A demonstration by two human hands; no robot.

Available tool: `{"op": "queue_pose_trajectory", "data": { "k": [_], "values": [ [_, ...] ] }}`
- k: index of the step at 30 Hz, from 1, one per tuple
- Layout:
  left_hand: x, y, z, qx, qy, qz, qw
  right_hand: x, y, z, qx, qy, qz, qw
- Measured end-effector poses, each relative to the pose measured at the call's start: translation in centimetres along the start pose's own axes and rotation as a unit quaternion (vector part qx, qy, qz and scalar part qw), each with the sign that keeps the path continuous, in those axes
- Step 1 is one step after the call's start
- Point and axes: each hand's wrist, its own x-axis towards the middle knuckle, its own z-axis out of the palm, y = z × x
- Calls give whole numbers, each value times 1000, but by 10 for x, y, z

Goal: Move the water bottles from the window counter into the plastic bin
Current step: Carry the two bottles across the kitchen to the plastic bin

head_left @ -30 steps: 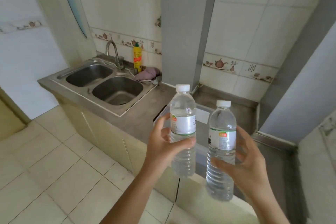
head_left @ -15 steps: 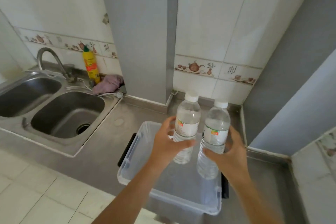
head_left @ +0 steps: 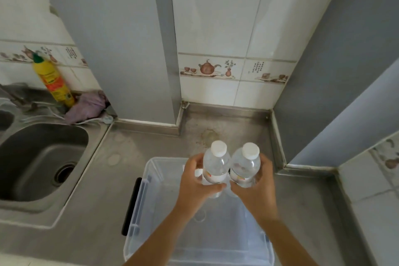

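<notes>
Two water bottles held upright over the clear bin.

Nearest us, the plastic bin (head_left: 149, 218) sits on the steel counter (head_left: 103, 183). Above its far end our left hand (head_left: 195, 183) is wrapped around the left water bottle (head_left: 214, 165), and our right hand (head_left: 258, 185) is wrapped around the right water bottle (head_left: 246, 163); the two bottles stand side by side, touching or nearly so. Farther left lies the sink (head_left: 41, 157), with a yellow bottle (head_left: 54, 81) and a purple cloth (head_left: 88, 107) behind it.
</notes>
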Motion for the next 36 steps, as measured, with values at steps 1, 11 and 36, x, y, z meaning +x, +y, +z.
{"op": "queue_pose_trajectory", "data": {
  "k": [1, 11, 36],
  "values": [
    [1, -2, 2, 1, 2, -2, 1000, -1, 2, 1, -18, 6, 2, 1000],
    [3, -14, 15, -35, 13, -22, 999, 1, 2, 1, -82, 12, -2, 997],
    [-9, -3, 0, 160, -22, 5, 987, -11, -7, -31, -226, -78, -7, 971]
  ]
}}
